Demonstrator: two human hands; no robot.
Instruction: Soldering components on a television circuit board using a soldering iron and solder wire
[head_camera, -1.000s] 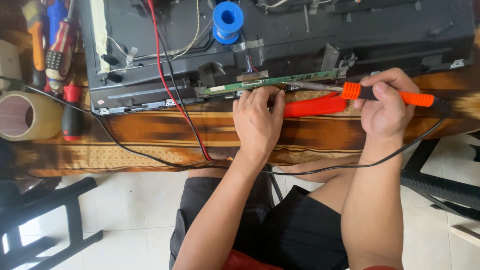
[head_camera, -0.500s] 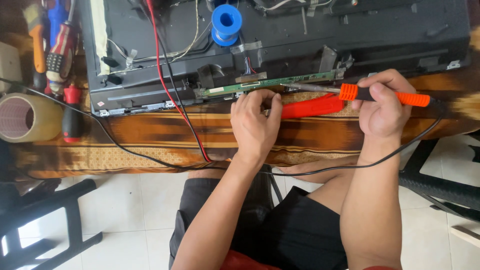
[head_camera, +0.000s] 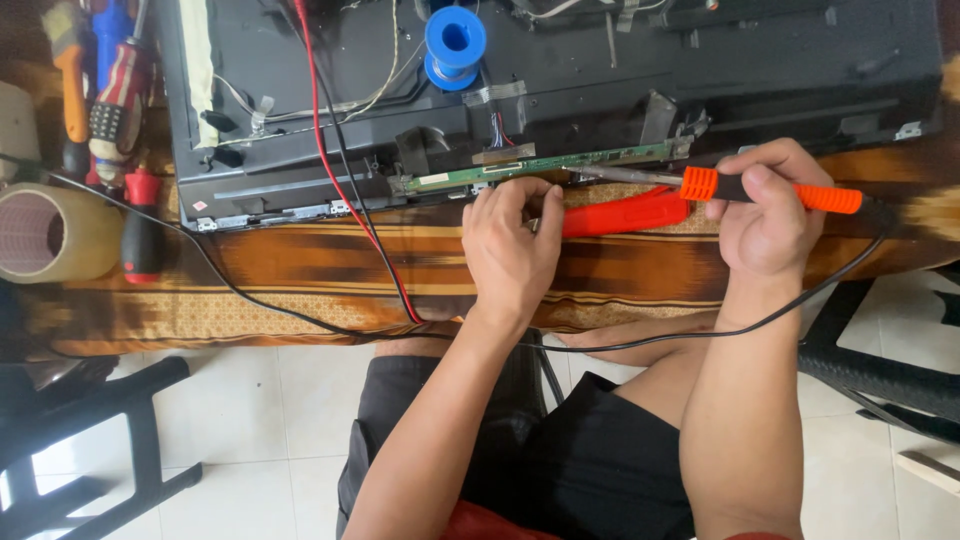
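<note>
My right hand (head_camera: 768, 213) grips an orange and black soldering iron (head_camera: 790, 192), whose metal tip reaches left to a narrow green circuit board (head_camera: 545, 164) along the front edge of a black panel (head_camera: 560, 70). My left hand (head_camera: 512, 246) rests at that board with fingers pinched together near its middle; whether something thin sits between them I cannot tell. A red-handled tool (head_camera: 625, 213) lies on the cloth between my hands, touching the left hand's fingers.
A blue solder spool (head_camera: 455, 40) stands on the panel. Red and black leads (head_camera: 340, 180) cross the panel and hang over the table edge. Screwdrivers (head_camera: 105, 90) and a tape roll (head_camera: 50, 232) lie left. A black stool (head_camera: 90, 440) and chair (head_camera: 880, 370) flank my legs.
My hands have barely moved. The soldering iron's tip stays at the green board and the left fingers stay pinched beside it.
</note>
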